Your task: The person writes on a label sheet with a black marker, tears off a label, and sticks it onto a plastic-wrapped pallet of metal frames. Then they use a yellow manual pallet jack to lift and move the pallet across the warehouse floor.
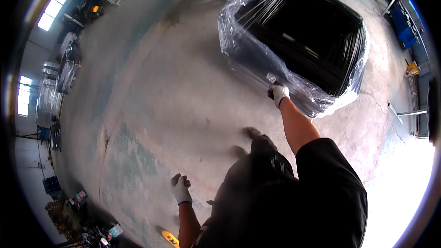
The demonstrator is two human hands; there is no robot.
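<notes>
The clear plastic film (255, 53) lies to the far right of the person, around the sides of a bulky black stack (321, 11) whose near and right edges show long, thin strips. The film sits loose and rumpled along the left and near sides, while the stack's dark top is largely uncovered. The gloved right hand (278, 94) is at the film's near side, its fingers curled in; whether a fold is pinched between them, I cannot tell. The gloved left hand (181, 188) hangs well apart, near and to the left, its fingers loosely bent, half open and with nothing visible in them. Handling the film well probably calls for gathering several folds rather than one thin edge, since a single layer could stretch or tear. A steady, low pull along the side would likely be kinder than a jerk, and the free left hand could share the load farther along. The strip ends may snag the film, so easing it clear there seems wise, with the shoe (254, 132) kept off any slack on the concrete floor (161, 73).
</notes>
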